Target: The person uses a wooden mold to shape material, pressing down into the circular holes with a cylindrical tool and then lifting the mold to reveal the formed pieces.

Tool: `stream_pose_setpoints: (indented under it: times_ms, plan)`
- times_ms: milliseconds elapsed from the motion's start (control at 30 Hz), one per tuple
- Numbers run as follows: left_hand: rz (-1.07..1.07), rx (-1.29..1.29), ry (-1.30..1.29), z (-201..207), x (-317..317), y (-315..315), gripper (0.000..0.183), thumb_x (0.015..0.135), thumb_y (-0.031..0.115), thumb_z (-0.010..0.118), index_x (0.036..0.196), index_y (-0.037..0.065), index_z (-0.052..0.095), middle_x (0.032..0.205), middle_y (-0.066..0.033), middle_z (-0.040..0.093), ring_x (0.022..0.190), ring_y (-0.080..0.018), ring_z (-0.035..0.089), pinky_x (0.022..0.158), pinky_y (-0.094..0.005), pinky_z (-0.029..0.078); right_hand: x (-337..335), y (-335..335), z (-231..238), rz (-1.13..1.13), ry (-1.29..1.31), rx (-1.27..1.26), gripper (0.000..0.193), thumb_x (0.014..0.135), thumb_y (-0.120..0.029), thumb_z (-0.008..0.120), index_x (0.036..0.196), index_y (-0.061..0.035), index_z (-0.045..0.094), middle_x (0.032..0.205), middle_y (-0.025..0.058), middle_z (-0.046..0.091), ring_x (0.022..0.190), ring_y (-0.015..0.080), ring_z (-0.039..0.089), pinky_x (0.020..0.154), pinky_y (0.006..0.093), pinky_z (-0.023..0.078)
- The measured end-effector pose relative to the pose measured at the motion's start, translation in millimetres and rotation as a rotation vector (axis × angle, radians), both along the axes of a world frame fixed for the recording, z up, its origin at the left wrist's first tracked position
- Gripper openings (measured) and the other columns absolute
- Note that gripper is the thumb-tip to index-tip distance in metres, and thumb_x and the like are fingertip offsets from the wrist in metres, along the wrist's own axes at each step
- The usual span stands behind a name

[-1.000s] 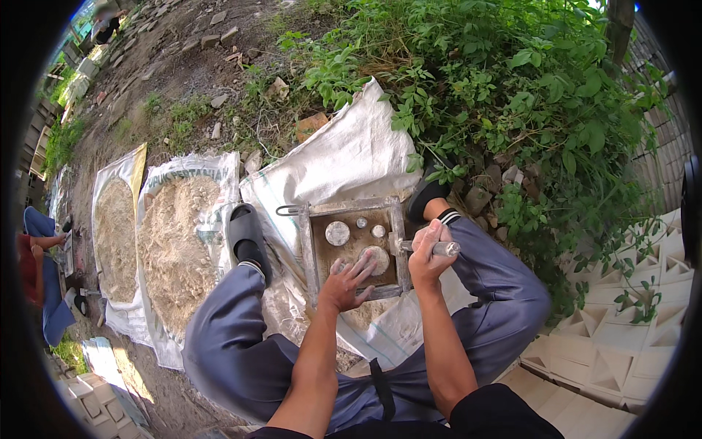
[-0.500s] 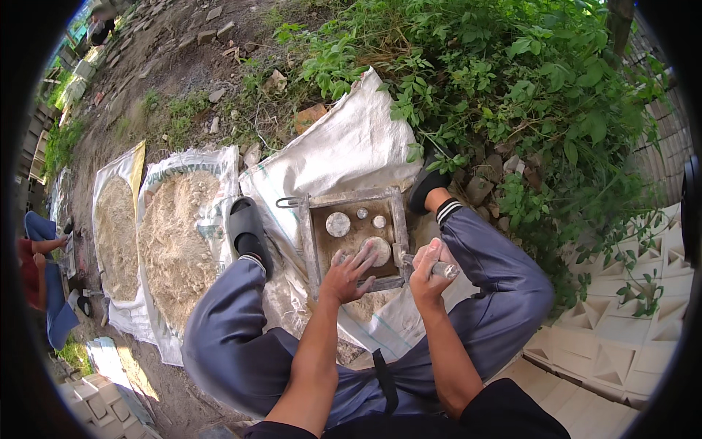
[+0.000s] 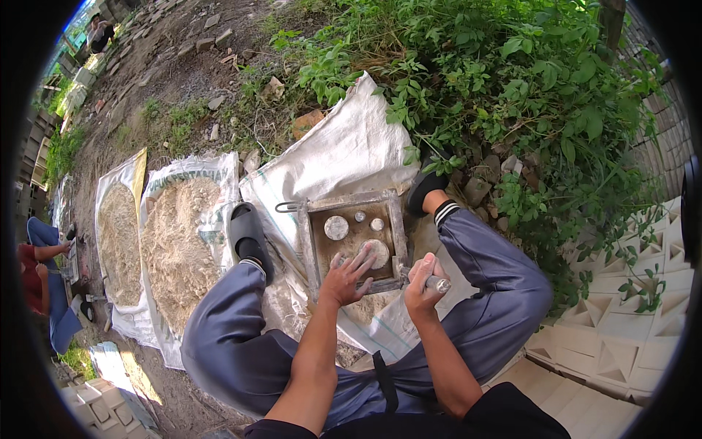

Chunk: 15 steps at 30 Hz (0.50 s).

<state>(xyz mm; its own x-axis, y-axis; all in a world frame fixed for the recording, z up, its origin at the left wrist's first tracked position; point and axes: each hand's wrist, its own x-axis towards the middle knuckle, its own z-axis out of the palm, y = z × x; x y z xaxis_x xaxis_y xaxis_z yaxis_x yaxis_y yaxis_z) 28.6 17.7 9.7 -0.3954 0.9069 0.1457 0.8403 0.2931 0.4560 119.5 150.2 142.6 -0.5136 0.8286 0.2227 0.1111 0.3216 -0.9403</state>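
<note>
A square, dust-coated wooden frame [image 3: 350,200] lies on a white woven sack [image 3: 329,161] between my feet. Inside it, pale powder surrounds several round discs, among them a large disc [image 3: 376,252], a medium disc [image 3: 336,227] and a small disc [image 3: 376,224]. My left hand [image 3: 348,278] rests flat with fingers spread, the fingertips touching the large disc and the powder beside it. Wrapped round a thick, dusty grey tool handle [image 3: 439,284] is my right hand [image 3: 420,286], just outside the frame's near right corner. The tool's far end reaches that corner; its kind is unclear.
Left of my sandal [image 3: 246,231], a pale powder heap [image 3: 179,245] and another powder heap [image 3: 119,238] lie on sacks. Leafy plants [image 3: 497,88] and stones border the far right. Carved pale blocks [image 3: 614,329] stand at right. A seated person [image 3: 47,267] works at far left.
My right hand, with the tool, has moved slightly left and down toward me. My left hand stays in about the same place on the large disc.
</note>
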Motion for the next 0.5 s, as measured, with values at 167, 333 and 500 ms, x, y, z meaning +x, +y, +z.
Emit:
stream_pose_setpoints:
  times_ms: [167,333,500]
  plan:
    - [0.001,-0.139,-0.083,4,1,-5,0.063,0.086,0.035,0.057,0.144,0.024,0.035,0.154,-0.0017,0.025,0.108,-0.0236,0.059,0.106,-0.0494,0.029,-40,13,12,-0.154,0.057,-0.064,0.041,0.099,-0.019,0.046,0.061,-0.0073,0.038,0.05,-0.0033,0.037,0.042,0.0042,0.033,0.039,0.0254,0.021]
    - [-0.002,-0.063,-0.045,0,1,-3,0.063,0.086,0.034,0.057,0.144,0.024,0.035,0.154,-0.0023,0.025,0.108,-0.0225,0.058,0.106,-0.0505,0.03,-67,36,-13,-0.092,0.082,0.031,0.041,0.099,-0.02,0.048,0.061,-0.0063,0.042,0.048,-0.0049,0.036,0.04,0.0036,0.032,0.038,0.0253,0.02]
    - [0.001,-0.059,-0.054,2,-1,-3,0.062,0.086,0.033,0.057,0.143,0.023,0.036,0.154,-0.0021,0.026,0.105,-0.022,0.059,0.104,-0.0502,0.033,-82,40,22,-0.189,0.033,-0.063,0.039,0.097,-0.014,0.049,0.061,0.0008,0.049,0.049,0.0035,0.049,0.044,0.0112,0.047,0.042,0.0304,0.031]
